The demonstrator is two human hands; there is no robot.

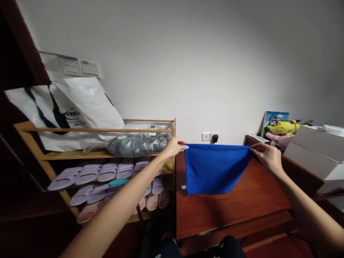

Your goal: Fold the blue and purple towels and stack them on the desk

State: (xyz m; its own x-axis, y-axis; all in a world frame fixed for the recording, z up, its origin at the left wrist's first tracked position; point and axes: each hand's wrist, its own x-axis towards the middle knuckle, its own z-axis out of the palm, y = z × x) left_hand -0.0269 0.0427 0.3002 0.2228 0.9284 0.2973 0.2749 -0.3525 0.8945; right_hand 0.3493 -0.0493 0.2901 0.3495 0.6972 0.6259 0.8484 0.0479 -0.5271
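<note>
A blue cloth (216, 170) hangs stretched between my two hands, its top edge pulled nearly straight. My left hand (173, 147) pinches the upper left corner between thumb and fingers. At the upper right corner, my right hand (268, 154) grips the cloth the same way. A small white tag (184, 187) sticks out at the lower left side of the cloth. Behind and below it is the reddish-brown wooden table (258, 200), partly hidden by the cloth.
Left of the table stands a wooden rack (53, 156) with several lilac slippers (88, 173) and a white bag (88, 104). White boxes (314, 148) and a yellow plush toy (282, 128) are at the right. A black plug (215, 138) sits in the wall socket.
</note>
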